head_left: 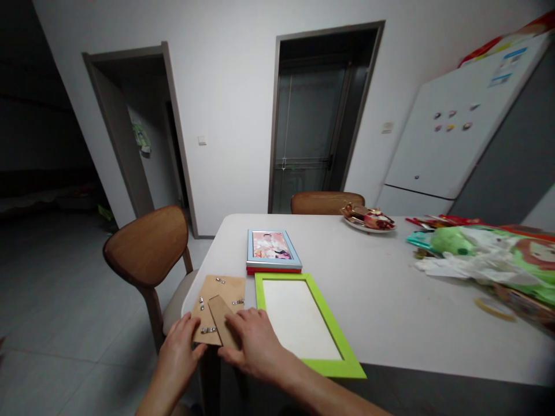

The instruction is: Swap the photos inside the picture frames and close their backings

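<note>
A brown picture-frame backing board (207, 312) with metal clips and an easel leg (220, 315) lies at the table's front left corner, its near edge jutting out a little. My left hand (180, 345) grips the board's left edge, fingers on top and thumb at the near edge. My right hand (255, 341) closes over the easel leg and the board's near right part, thumb at the near edge. Just right of the board lies a lime green frame (323, 315) with a white middle. Behind it, a light blue framed photo (274, 248) rests on something red.
The white table (377, 289) carries a plate of items (368, 218) at the back and green and white plastic packaging (481, 248) at the right. A tape roll (495, 309) lies near the packaging. Wooden chairs stand left (150, 245) and behind (327, 202); a fridge (446, 133) is back right.
</note>
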`<state>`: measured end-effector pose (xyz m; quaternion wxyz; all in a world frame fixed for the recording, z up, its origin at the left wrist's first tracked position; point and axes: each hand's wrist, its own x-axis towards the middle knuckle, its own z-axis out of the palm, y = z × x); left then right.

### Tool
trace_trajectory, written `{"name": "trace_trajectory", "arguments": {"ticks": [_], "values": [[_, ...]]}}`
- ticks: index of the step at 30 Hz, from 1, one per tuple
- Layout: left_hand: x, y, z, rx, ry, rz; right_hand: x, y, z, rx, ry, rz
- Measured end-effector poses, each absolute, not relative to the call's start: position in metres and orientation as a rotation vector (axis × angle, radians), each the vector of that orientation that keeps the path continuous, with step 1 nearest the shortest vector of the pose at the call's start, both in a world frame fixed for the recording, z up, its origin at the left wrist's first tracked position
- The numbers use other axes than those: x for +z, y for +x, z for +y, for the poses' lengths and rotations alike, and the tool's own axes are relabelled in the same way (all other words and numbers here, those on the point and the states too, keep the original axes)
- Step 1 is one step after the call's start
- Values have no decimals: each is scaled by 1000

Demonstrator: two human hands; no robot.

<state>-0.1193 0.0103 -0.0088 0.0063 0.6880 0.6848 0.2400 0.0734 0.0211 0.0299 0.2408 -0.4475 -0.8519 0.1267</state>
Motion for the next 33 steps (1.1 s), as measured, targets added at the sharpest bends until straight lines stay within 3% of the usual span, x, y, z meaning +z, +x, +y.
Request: {"name": "trace_trajectory", "arguments": {"ticks": [5,11,19,33], "values": [[3,-103,3,989,2172,2065,28,72,20,405,-1227,-2187],[24,-50,-15,1176,2301,1686,48,142,6,494,-1166,-2109],[29,19,-14,826,2352,1465,45,220,-6,389,-1373,-2173],[20,19,-12,581,2371,1379,23,218,2,233,-1515,-2264]]}}
